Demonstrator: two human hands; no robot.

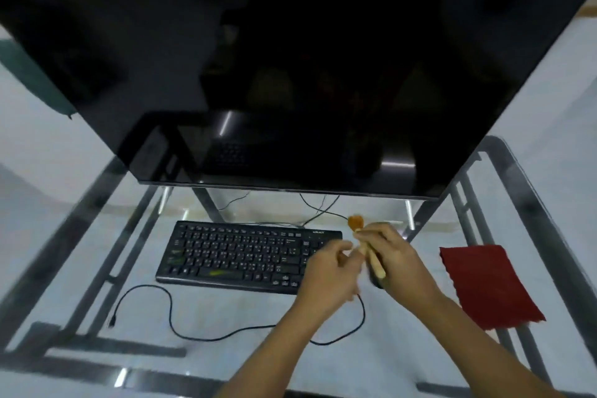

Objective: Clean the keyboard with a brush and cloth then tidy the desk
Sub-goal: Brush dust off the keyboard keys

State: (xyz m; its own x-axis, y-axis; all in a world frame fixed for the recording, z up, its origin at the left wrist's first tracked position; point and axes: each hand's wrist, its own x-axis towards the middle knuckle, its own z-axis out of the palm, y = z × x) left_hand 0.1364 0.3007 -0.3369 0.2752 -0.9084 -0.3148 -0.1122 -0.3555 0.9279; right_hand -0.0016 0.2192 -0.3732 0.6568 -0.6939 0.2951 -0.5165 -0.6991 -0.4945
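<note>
Gripping the brush [368, 247] in the right hand [392, 260] — bristles up, just beyond the keyboard [239, 255]'s right end. Hovering half-curled beside it, holding nothing — the left hand [328, 275]. Lying right: red cloth [487, 284].

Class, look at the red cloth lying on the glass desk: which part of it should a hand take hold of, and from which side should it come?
Pinch the red cloth at its near corner, coming from above on the right side. It lies flat and apart from the keyboard, so only an edge or corner lifts easily. The right hand is nearest but holds the brush.
</note>
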